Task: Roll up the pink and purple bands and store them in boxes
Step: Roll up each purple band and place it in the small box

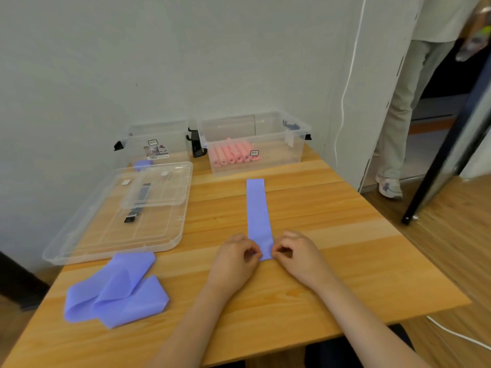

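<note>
At the near end of the flat purple band (258,216), laid straight down the wooden table (345,261), both hands are at work: the left hand (235,257) pinches the band's near left corner between thumb and curled fingers, and the right hand (297,252) pinches the right corner the same way. No roll has formed yet, as far as I can see; this looks like the very first turn.

From where I stand, the start is the risky bit. If one hand curls its corner ahead of the other, the roll will likely run crooked and come out cone-shaped, hard to pack neatly. The material looks thin and stretchy, so a loose first fold could spring open once the fingers shift, and pulling too hard might drag the far end sideways across the table.

The far end lies just short of the clear box (255,144) holding the pink rolls (233,155), so a roll pushed forward carelessly could bump that box. The second clear box (156,144), to the left, seems to hold one purple roll (142,164), partly hidden by the stacked lids (119,216). More loose purple bands (117,290) lie heaped near the table's left edge and might slip off if nudged by an elbow.
</note>
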Demonstrator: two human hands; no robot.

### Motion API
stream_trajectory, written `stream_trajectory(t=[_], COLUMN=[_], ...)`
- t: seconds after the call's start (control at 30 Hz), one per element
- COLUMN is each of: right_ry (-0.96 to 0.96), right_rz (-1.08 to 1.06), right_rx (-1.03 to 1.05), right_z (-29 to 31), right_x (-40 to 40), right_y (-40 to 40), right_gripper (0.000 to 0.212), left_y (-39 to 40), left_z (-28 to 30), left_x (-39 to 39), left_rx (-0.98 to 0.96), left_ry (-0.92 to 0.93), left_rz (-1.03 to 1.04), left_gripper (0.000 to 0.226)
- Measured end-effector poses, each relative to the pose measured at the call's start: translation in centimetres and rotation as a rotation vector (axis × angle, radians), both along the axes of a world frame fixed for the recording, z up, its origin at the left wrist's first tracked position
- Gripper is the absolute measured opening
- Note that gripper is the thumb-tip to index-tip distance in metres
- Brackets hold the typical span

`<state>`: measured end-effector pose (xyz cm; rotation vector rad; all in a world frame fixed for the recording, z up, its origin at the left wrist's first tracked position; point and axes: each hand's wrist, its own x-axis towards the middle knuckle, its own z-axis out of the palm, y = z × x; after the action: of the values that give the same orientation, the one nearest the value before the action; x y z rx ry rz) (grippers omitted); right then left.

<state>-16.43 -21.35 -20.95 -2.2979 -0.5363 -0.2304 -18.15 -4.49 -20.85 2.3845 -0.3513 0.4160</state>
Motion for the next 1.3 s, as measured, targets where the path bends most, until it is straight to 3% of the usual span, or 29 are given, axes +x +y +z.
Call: stream_trajectory(t=[0.07, 0.4, 0.8, 0.9, 1.13, 1.3], right_ry=[-0.038, -0.202, -0.088, -0.090, -0.132, -0.169], right_rz=[0.008, 0.054, -0.006, -0.018, -0.001, -0.008], right_rx=[-0.026, -0.163, -0.038, -0.054, -0.095, -0.084], right_z=[-0.14, 0.03, -0.07, -0.27, -0.52, -0.35], right_x=[-0.09, -0.44, 0.03, 0.01, 0.29, 0.28], right_y=[-0.04, 0.14, 0.23, 0.14, 0.22, 0.43], right_gripper=[0.002, 0.006, 0.007, 0.003, 0.009, 0.009], left_y=[0.15, 0.00, 0.09, 0.04, 0.26, 0.11], left_z=[-0.16, -0.22, -0.28, -0.20, -0.47, -0.26], left_x=[-0.02, -0.39, -0.31, -0.27, -0.17, 0.17], left_rx=[0.022, 0.107, 0.047, 0.100, 0.232, 0.194], left_ry=[-0.028, -0.102, -0.017, -0.037, -0.160, -0.111], left_rz=[-0.023, -0.035, 0.011, 0.001, -0.054, -0.065], left_gripper=[0.005, 0.010, 0.015, 0.004, 0.028, 0.027])
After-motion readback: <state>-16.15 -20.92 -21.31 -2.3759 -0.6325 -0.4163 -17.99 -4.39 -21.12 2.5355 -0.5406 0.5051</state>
